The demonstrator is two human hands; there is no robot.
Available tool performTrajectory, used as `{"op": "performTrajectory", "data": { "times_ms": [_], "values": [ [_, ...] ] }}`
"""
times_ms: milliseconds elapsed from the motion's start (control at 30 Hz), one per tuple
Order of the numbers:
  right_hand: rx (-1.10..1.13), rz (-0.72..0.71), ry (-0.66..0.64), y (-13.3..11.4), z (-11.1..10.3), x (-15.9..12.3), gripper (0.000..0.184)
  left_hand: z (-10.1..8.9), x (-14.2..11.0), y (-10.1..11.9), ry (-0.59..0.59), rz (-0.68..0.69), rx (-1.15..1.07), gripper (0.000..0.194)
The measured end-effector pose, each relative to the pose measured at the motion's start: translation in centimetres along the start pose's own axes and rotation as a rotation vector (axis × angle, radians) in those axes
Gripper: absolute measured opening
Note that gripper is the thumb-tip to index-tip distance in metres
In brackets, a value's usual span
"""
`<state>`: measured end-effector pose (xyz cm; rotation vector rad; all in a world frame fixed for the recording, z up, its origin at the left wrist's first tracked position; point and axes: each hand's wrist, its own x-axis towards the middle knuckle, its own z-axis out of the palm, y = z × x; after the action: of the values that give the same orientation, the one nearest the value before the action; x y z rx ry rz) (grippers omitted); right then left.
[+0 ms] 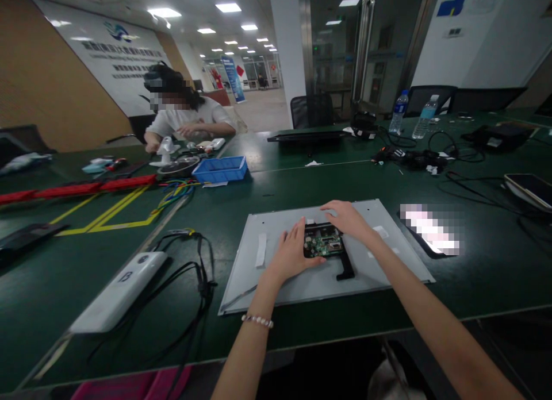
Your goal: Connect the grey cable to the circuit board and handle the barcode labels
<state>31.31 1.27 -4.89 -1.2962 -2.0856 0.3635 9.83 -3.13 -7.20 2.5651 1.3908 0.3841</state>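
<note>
A flat grey metal-backed panel, like the back of a display, lies on the table in front of me. On its middle sits a green circuit board in a black frame with an arm sticking out toward me. My left hand rests along the board's left side, fingers stretched away from me and thumb spread along the near edge. My right hand reaches over the far right corner of the board, fingers extended and slightly bent. Whether either hand grips the frame is hard to see.
Right of the panel lies a lit phone. To the left are a white device and black cables. Farther back stand a blue bin, a dark monitor and two bottles. A person works across the table.
</note>
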Motion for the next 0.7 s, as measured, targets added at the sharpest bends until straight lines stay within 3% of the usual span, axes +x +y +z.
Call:
{"op": "performTrajectory", "data": {
  "times_ms": [167, 333, 567, 700],
  "values": [
    [-0.085, 0.192, -0.097, 3.9, -4.3, -3.2, 0.027, -0.7, 0.0, 0.8, 0.016, 0.005, 0.039, 0.110],
    [-0.137, 0.304, -0.159, 7.0, -5.2, -7.3, 0.028, -1.3, 0.2, 1.9, 0.041, 0.112, 0.073, 0.081],
    [-0.204, 0.420, -0.210, 7.6, -5.8, -9.0, 0.032, -1.5, 0.3, 2.5, 0.038, 0.211, 0.048, 0.046],
    [-0.206, 0.475, -0.219, 7.4, -6.2, -8.8, 0.026, -1.5, 0.4, 2.5, 0.032, 0.234, 0.029, 0.036]
  ]
}}
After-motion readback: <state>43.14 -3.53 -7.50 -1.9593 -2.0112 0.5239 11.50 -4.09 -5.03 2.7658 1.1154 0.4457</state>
